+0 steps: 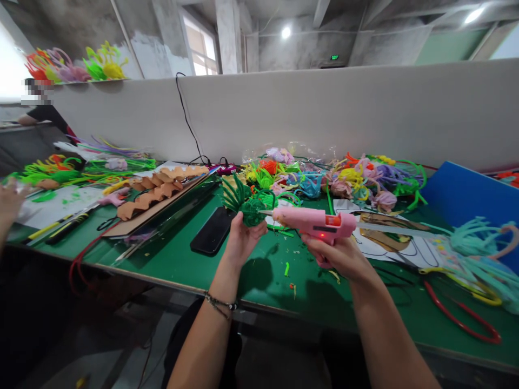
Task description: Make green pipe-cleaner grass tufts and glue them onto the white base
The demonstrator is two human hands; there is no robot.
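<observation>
Between the thumb and fingers of my left hand [244,237] is a dark green pipe-cleaner figure [253,210], with a round coiled body and a fan of spikes at its upper left. My right hand [336,254] is closed around the handle of a pink glue gun [312,222], whose small light glows red. The gun's nozzle points left and meets or nearly meets the right side of the green figure; I cannot tell if they touch. Under and left of my left hand, a black phone [211,231] lies on the green table [251,278].
Colourful pipe-cleaner pieces [308,181] are heaped along the back. Scissors with red and yellow handles [462,308] lie at right, by a blue board [474,205]. Brown wavy strips [150,197] rest on cardboard at left. Another person's hand [10,202] shows at the left edge.
</observation>
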